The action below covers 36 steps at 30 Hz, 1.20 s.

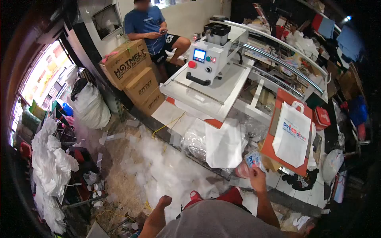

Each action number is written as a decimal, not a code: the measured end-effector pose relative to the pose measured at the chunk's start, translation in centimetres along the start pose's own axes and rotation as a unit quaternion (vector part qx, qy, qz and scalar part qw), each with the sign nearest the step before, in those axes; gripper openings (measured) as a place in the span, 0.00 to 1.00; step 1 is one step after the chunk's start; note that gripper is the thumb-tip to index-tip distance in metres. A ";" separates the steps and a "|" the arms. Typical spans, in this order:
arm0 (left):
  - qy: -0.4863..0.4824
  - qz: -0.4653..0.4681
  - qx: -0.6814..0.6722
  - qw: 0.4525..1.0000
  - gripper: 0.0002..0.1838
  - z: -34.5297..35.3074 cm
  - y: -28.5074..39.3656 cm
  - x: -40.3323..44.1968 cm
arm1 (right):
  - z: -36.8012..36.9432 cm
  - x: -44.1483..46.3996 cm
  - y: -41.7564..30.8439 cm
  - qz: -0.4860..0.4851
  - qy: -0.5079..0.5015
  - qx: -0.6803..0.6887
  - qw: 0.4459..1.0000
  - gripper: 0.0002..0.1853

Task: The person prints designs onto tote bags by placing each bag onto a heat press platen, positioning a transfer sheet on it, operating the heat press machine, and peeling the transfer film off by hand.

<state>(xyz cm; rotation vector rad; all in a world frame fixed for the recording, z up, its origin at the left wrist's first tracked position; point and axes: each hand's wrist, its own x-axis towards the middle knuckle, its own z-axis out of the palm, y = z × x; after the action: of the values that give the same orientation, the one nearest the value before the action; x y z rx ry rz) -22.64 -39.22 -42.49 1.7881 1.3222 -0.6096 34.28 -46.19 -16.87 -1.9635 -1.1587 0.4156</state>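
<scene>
My right hand (258,177) is closed on the lower edge of a small printed transfer sheet (254,159) with blue lettering, near the front edge of the worktable. My left hand (164,201) hangs low over the floor, away from the table; its fingers are too foreshortened to read and no object shows in it. A white tote bag (293,135) with red and blue print lies flat on an orange-red platen (268,147), just beyond my right hand. The heat press (206,65) has its white head over another platen to the left of the bag.
White sheets (224,146) and clear plastic hang over the table front. Stacked cardboard boxes (126,63) stand behind, beside a seated person (147,29) holding a phone. White scraps (158,162) and a yellow cord (168,125) lie about. White sacks (91,105) stand left.
</scene>
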 end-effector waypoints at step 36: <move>0.397 0.474 -0.043 0.785 0.09 -19.0 94.3 17.5 | -28.5 12.5 26.7 0.145 0.248 -0.047 0.957 0.41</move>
<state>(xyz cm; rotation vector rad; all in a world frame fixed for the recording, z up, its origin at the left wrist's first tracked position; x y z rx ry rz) 70.15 -25.29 -15.06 2.3978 0.6713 0.8329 74.07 -55.98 -18.34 -2.1616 -0.5817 0.0040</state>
